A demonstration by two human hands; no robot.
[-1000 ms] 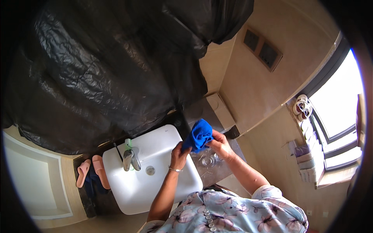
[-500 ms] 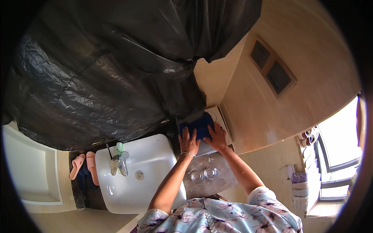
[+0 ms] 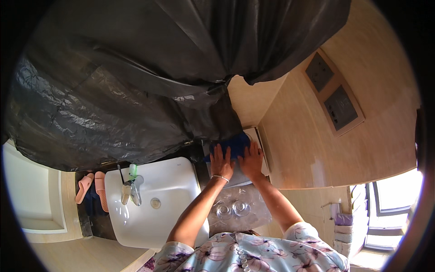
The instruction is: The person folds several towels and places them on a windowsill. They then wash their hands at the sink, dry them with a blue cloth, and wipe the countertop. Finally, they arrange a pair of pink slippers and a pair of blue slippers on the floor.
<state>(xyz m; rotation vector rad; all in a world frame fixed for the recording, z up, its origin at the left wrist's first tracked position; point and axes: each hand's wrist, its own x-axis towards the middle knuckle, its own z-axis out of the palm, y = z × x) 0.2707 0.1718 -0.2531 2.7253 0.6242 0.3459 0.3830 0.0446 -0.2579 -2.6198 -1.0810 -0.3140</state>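
Both my hands lie on a bunched dark blue cloth. My left hand, with a bracelet at the wrist, rests on the cloth's left part, fingers stretched forward. Beside it, a small gap away, my right hand presses on the right edge with its fingers extended. The cloth sits on a pale, flat-topped surface against the wall. Its underside is hidden by my hands and its own folds.
A white washbasin with a metal tap is at left; a green cup stands behind the tap. Two clear glass dishes sit before me. Black plastic sheeting hangs ahead. Pink slippers lie far left.
My right hand's fingers have come closer together and point more straight ahead. The cloth's folds have shifted slightly under my hands. The whole view has turned a little.
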